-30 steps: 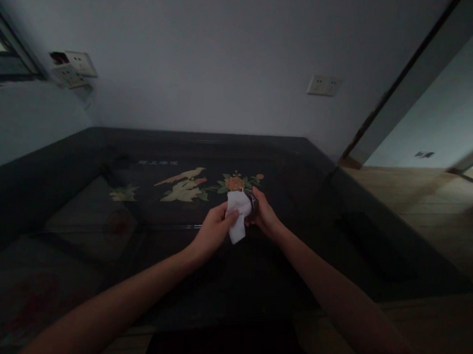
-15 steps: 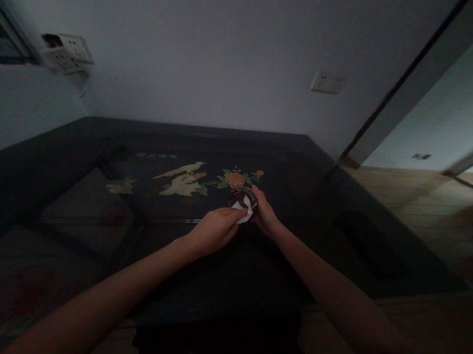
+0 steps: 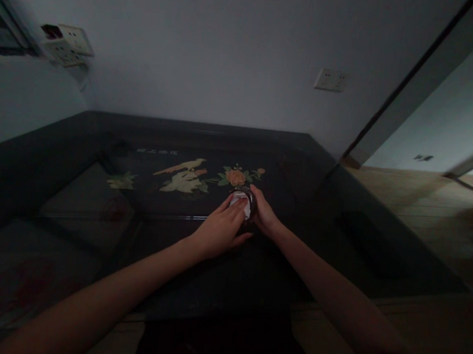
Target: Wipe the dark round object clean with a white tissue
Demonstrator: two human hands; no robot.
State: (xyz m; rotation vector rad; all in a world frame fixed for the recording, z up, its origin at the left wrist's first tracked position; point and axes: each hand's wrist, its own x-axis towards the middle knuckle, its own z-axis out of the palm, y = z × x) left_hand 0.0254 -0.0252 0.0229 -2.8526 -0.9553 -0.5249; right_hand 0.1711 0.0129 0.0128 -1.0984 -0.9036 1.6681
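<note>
White tissue (image 3: 239, 202) is pressed into the mouth of a small round glass jar (image 3: 246, 202), which is held low over the dark counter (image 3: 311, 166), close to its painted bird-and-flower panel (image 3: 204, 175). The tissue is pushed down by the fingers of the left hand (image 3: 221, 229), loosely extended. The jar's side is gripped by the right hand (image 3: 263, 213), curled around it. A wall socket (image 3: 331, 79) is seen behind.
</note>
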